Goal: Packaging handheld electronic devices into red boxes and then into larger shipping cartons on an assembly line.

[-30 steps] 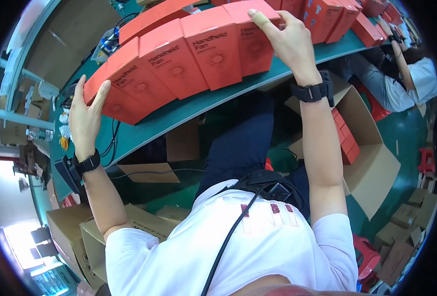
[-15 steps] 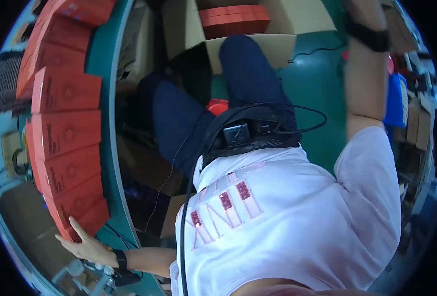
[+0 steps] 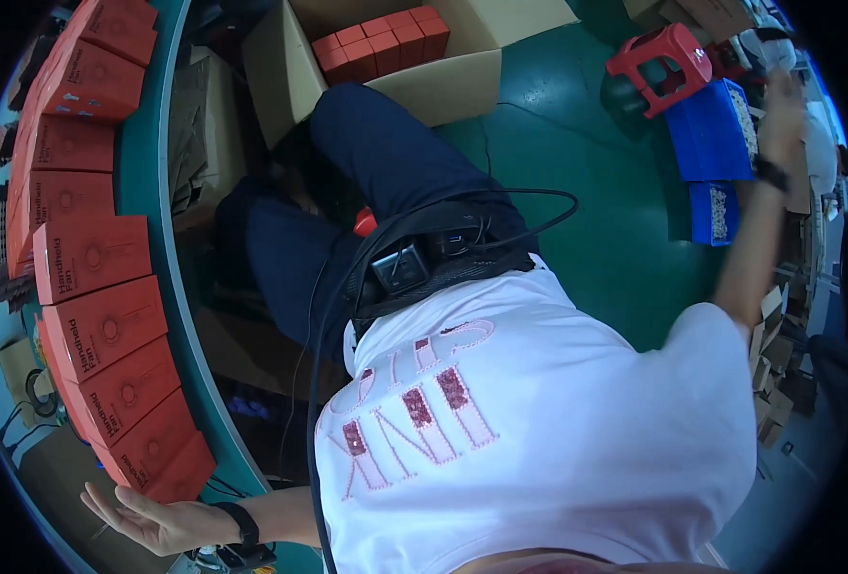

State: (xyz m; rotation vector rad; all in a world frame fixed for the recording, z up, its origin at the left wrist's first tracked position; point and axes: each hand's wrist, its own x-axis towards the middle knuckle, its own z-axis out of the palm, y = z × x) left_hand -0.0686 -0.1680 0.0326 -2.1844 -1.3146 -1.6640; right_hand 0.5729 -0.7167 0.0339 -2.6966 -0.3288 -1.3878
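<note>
A long row of red printed boxes (image 3: 108,330) stands on the green table to my left, each box overlapping its neighbour. At the near end of this row is my left hand (image 3: 156,521), palm partly turned up and fingers apart, with nothing in it. It lies right beside the last box; whether it touches that box I cannot tell. Far out at the upper right, my right arm is stretched away from my body. My right hand (image 3: 782,120) is smeared by motion there, above the blue bins (image 3: 711,143), and its fingers cannot be made out.
An open cardboard carton (image 3: 462,91) with several red boxes inside stands beyond my knees. A red plastic stool (image 3: 668,72) is by the blue bins on the green floor. A black cable (image 3: 548,196) loops at my waist. Flattened cardboard (image 3: 199,124) leans beside the table edge.
My view has swung right, bringing the stool and blue bins into sight. My left hand has slid off the end box's top. My right arm has swung outward, bringing the hand into view.
</note>
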